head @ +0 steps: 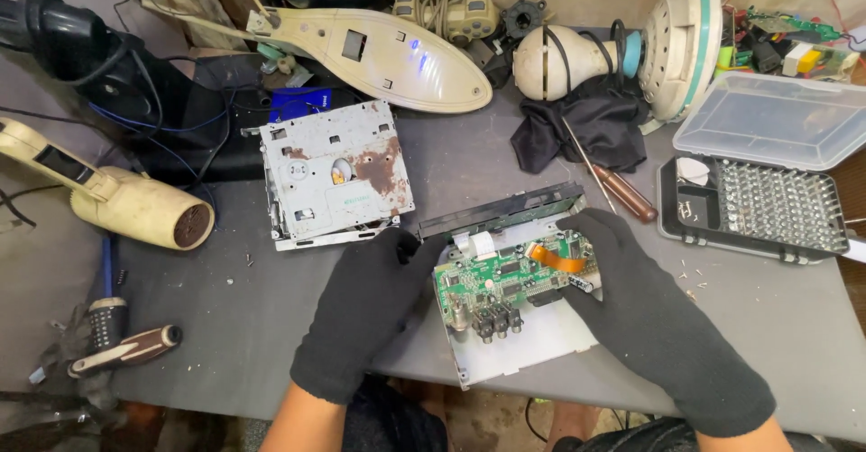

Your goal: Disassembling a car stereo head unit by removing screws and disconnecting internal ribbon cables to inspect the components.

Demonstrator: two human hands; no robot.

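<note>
The green circuit board point(510, 281) lies flat in a shallow grey metal chassis point(541, 339) near the front edge of the grey table; it carries small black chips, silver cans and a row of round sockets at its front edge; an orange ribbon cable point(552, 258) curves up from its right part; a black front panel point(505, 210) stands tilted along the far side of the chassis; both gloved hands rest on the unit, one at each side.

Your hands, left point(365, 312) and right point(654, 312), wear black gloves. You have a green circuit board point(505, 282) with an orange ribbon cable point(556, 258) on a grey counter point(225, 317), beside a rust-blotched silver drive casing point(336, 172).
</note>
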